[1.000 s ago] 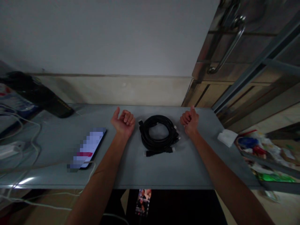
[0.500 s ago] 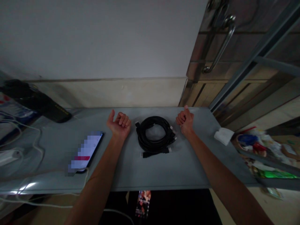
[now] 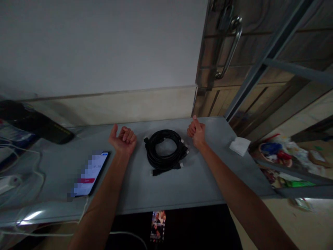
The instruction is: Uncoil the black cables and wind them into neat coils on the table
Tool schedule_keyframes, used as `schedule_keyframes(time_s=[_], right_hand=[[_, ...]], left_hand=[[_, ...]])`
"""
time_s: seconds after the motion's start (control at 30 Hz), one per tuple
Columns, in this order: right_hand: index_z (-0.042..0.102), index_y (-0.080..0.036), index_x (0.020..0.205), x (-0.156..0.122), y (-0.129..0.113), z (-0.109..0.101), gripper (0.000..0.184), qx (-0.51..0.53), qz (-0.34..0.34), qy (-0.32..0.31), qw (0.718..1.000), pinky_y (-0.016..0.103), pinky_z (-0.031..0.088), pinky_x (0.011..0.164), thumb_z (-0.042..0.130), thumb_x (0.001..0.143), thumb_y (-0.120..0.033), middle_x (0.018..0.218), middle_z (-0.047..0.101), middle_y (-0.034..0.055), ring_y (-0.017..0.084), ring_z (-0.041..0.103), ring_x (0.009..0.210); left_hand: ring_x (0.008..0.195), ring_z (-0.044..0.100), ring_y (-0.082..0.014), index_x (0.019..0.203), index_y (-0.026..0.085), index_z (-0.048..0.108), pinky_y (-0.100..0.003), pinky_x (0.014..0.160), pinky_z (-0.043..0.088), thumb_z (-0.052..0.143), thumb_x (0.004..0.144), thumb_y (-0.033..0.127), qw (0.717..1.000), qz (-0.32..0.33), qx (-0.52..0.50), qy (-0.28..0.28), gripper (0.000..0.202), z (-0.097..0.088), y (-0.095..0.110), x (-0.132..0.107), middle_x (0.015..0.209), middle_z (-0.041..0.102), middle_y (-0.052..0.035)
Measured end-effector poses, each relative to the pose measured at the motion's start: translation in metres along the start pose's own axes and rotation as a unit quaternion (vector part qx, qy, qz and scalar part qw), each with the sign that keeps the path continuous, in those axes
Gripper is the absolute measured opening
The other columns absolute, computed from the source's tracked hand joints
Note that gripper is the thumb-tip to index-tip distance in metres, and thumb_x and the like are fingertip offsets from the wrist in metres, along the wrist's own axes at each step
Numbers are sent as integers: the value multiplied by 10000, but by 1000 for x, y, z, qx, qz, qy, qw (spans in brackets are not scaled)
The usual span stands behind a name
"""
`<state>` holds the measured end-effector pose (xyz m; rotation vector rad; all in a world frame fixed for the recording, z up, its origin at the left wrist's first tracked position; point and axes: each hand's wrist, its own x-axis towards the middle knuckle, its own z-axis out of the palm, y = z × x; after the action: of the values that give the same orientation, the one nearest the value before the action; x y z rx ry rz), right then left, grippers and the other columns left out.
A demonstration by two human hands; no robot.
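A bundle of black cables with plug ends lies coiled in a ring on the grey tabletop. To its left, my left hand rests palm up with loosely curled fingers and the thumb held apart; nothing is in it. On the other side of the coil, my right hand is closed in a loose fist, thumb pointing up, with nothing visible inside. Neither hand touches the cables. A phone with a lit, partly blurred screen lies left of my left forearm.
A black bottle lies at the back left, near white cords and a white power strip. Folded white tissue sits at the table's right side. A metal bar frame and a cluttered basket stand at right.
The view has turned slightly to the right, so everything sits further left in it. Both hands keep about the same pose beside the cables, which have not moved on the table.
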<state>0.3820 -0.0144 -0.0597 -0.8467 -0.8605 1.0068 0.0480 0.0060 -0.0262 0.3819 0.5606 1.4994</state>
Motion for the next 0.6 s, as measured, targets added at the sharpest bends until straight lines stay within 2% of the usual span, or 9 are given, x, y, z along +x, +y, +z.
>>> schedule_keyframes(time_s=[0.1,0.27,0.4,0.6], right_hand=[[254,-275,568,1,1,0,892,1,0,3,1000,277,120,375,734,876,-962,475,212,-85,84,174,401],[271,-265,564,1,2,-1,881,7,-1,1,1000,274,133,378,763,899,-913,482,212,-91,76,190,388],[285,-258,561,1,1,-2,873,11,-5,-2,1000,269,132,385,775,912,-890,484,218,-92,72,196,384],[270,-267,567,-5,-2,-2,868,0,-24,5,1000,266,140,380,747,922,-900,479,223,-94,75,192,382]], left_hand=[[344,279,-79,718,213,611,-254,379,186,509,1148,586,1000,1,12,-1,578,0,0,0,436,316,83],[341,276,-78,713,203,617,-258,382,176,385,1185,541,1000,-2,3,5,625,4,0,-3,437,311,74],[343,272,-79,704,199,609,-260,383,174,373,1192,540,1000,-4,-13,14,640,5,0,-6,441,305,74],[350,287,-89,714,199,616,-267,380,180,373,1192,499,1000,1,-27,-3,615,2,-2,-13,440,320,64]])
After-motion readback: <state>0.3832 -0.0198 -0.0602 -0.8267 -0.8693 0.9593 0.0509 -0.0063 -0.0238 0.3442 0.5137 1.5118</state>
